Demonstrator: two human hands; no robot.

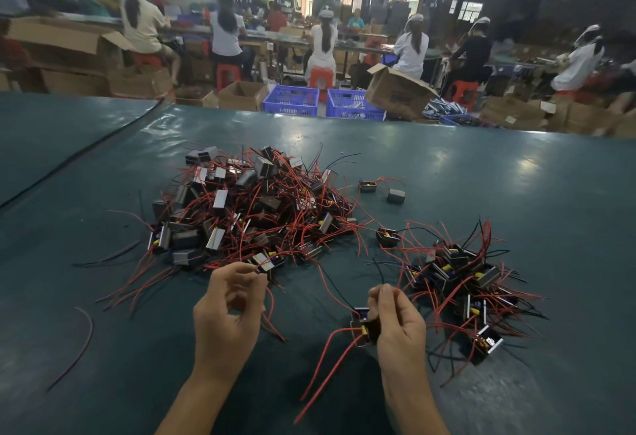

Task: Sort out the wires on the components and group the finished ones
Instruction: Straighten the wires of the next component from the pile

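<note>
Pinching a thin red wire (272,300) in left grip (227,310) — clasping a small black boxy component (363,328) in right grip (401,323), fingers curled.

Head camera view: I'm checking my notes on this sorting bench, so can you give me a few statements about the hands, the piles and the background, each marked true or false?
1. The right hand holds a component. True.
2. The left hand lies flat on the table. False: it is raised and pinches a red wire at the near edge of the larger pile.
3. The larger pile lies to the left of the smaller pile. True.
4. The crates beyond the table are red. False: they are blue.
</note>
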